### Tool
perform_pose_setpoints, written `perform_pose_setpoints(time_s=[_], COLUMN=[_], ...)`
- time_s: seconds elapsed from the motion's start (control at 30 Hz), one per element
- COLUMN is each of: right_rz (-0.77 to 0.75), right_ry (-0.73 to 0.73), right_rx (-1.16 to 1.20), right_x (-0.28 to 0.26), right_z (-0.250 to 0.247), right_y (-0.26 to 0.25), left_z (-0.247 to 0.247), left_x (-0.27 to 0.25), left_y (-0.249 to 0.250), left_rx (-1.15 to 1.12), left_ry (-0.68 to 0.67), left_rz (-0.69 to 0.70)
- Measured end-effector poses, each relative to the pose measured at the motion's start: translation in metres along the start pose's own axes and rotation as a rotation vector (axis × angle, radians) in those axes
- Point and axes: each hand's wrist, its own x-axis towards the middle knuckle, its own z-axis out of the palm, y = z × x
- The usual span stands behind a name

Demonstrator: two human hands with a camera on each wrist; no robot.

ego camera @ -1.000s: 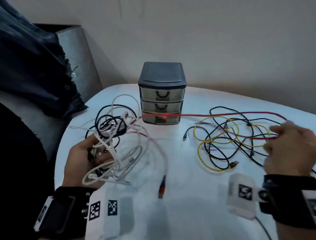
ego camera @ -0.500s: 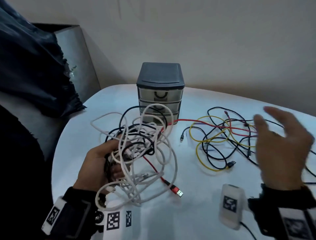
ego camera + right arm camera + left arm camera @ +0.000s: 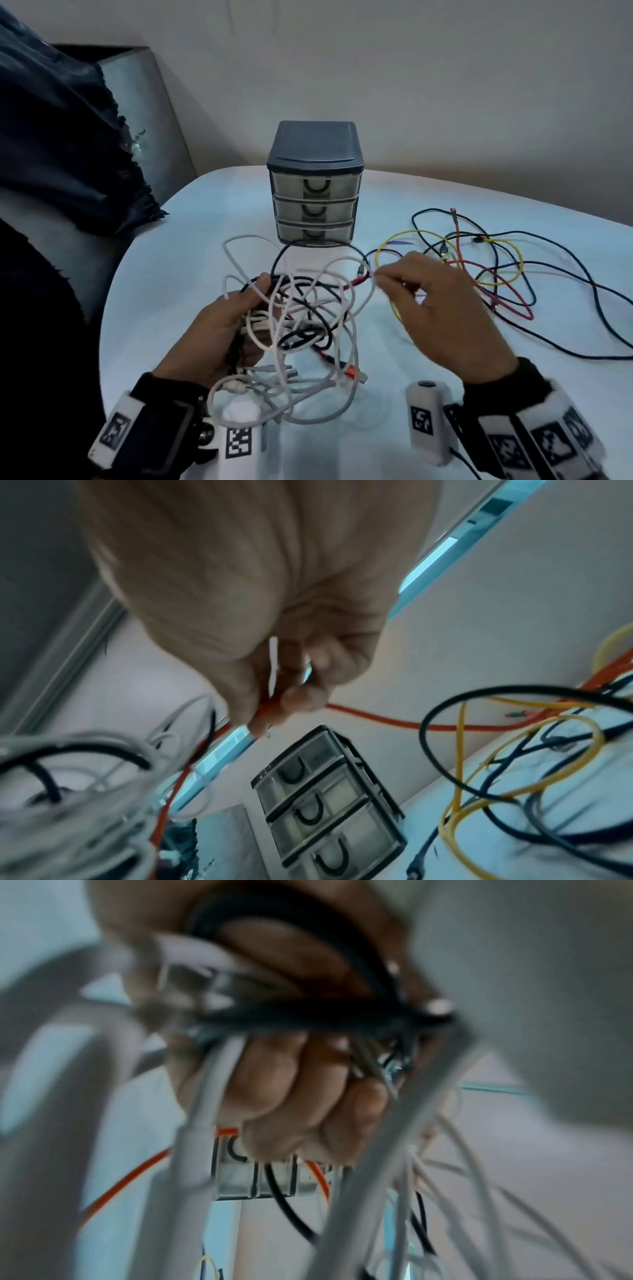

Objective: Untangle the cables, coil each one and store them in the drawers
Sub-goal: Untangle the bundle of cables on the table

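My left hand (image 3: pixel 219 329) grips the white/black tangle (image 3: pixel 301 325); right hand (image 3: pixel 442 308) pinches a white cable (image 3: pixel 371 279) w/ red. Best feed slowly, don't yank.

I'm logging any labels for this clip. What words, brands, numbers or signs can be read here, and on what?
No readable words, brands or numbers.
Wrist bands: black-and-white square marker codes only, no letters.
Drawer unit: no label visible.
Cable plugs: too small and blurred to tell any marking.
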Motion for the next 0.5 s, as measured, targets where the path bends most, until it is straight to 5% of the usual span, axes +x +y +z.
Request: perform_pose_setpoints(time_s=[0.23,0.33,0.5], right_rz=[0.127,0.302,0.580], right_ry=[0.511,0.800,0.849], right_rx=[0.078,0.232,0.536], right_x=[0.004,0.010,0.005], right_z=[-0.007,-0.029,-0.090], right_y=[-0.004,0.023,0.094], left_z=[0.012,0.011,-0.018], left_x=[0.006,0.007,0.012], left_y=[-0.005,-0.003,0.001], left_rx=[0.261,0.244,0.139], left_ry=[-0.057,0.005,0.130], left_rz=[0.096,0.092,0.121])
